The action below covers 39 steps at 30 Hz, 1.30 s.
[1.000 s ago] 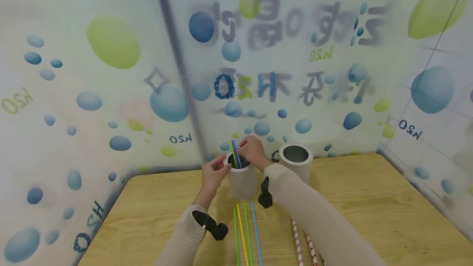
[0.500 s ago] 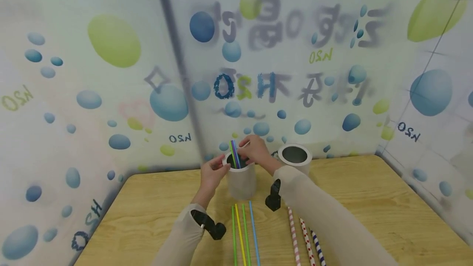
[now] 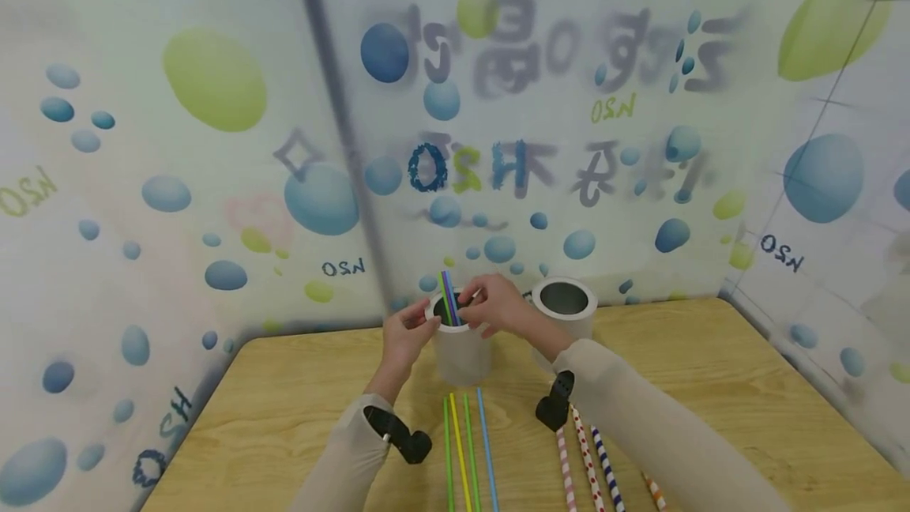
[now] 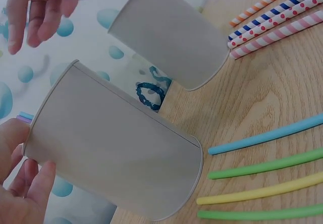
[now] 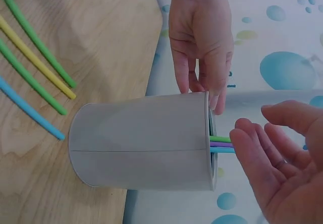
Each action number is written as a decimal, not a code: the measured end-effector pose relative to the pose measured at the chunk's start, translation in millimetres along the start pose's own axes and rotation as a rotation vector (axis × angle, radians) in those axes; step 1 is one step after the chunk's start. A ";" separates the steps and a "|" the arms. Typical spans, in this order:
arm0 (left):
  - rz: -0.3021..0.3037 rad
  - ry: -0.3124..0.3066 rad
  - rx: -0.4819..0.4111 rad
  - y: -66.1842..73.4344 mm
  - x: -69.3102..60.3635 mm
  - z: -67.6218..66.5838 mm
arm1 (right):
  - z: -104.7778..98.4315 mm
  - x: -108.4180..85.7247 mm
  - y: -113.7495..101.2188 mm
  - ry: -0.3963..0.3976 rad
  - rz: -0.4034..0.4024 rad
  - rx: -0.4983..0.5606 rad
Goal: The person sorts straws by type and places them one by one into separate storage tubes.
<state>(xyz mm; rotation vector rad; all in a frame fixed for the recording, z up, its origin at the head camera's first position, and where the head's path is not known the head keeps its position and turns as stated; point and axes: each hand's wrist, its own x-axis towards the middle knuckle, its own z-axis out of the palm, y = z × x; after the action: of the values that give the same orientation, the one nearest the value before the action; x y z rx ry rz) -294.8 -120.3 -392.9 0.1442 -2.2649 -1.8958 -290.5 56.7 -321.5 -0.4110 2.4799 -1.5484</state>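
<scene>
A light grey cylindrical cup (image 3: 464,357) stands upright on the table, with green, purple and blue straws (image 3: 447,295) leaning inside it and poking above the rim. My left hand (image 3: 404,342) grips the cup's rim on its left side, thumb and fingers on either side of the wall in the right wrist view. Over the rim's right side hovers my right hand (image 3: 499,306). In the right wrist view the right hand (image 5: 282,158) has its fingers loosely bent and parted beside the straw tops, with nothing held.
Another grey cup (image 3: 579,328) stands to the right. On the wooden table (image 3: 298,417), green, yellow and blue straws (image 3: 486,449) lie in front of the first cup. Striped and dotted paper straws (image 3: 587,449) lie further right. A patterned wall (image 3: 455,243) rises behind.
My right wrist and forearm have shifted to the right, uncovering more of the paper straws, and the right hand has turned slightly at the rim. My left hand keeps its grip.
</scene>
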 end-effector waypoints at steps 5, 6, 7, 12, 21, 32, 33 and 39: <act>0.002 0.007 0.000 -1.6 0.0 0.3 | -1.4 -12.1 9.8 -0.041 -0.032 -0.007; 0.005 0.006 -0.002 -2.2 0.0 0.3 | -1.1 -14.0 12.3 -0.043 -0.037 -0.008; 0.008 0.006 -0.005 -2.6 -0.2 0.4 | -0.4 -15.8 15.4 -0.045 -0.039 -0.009; 0.011 0.006 -0.019 -3.8 -0.1 1.4 | 4.1 -23.7 32.6 -0.069 -0.046 0.018; 0.007 -0.001 -0.027 -5.0 0.3 4.5 | 14.6 -35.4 61.5 -0.106 -0.015 0.051; -0.013 0.013 -0.007 -1.6 -0.6 1.9 | 42.0 -37.5 101.6 -0.052 0.115 0.120; -0.011 0.013 -0.007 -1.4 -0.7 1.8 | 44.7 -37.4 104.1 -0.043 0.135 0.123; -0.009 0.013 -0.019 -0.5 -0.4 0.8 | 57.9 -37.9 118.4 0.004 0.200 0.155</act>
<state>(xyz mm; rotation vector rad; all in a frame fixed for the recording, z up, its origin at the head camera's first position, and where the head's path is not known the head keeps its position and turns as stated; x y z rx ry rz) -294.6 -119.6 -393.6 0.1639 -2.2411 -1.9145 -253.0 69.5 -452.8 -0.1312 2.3013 -1.6432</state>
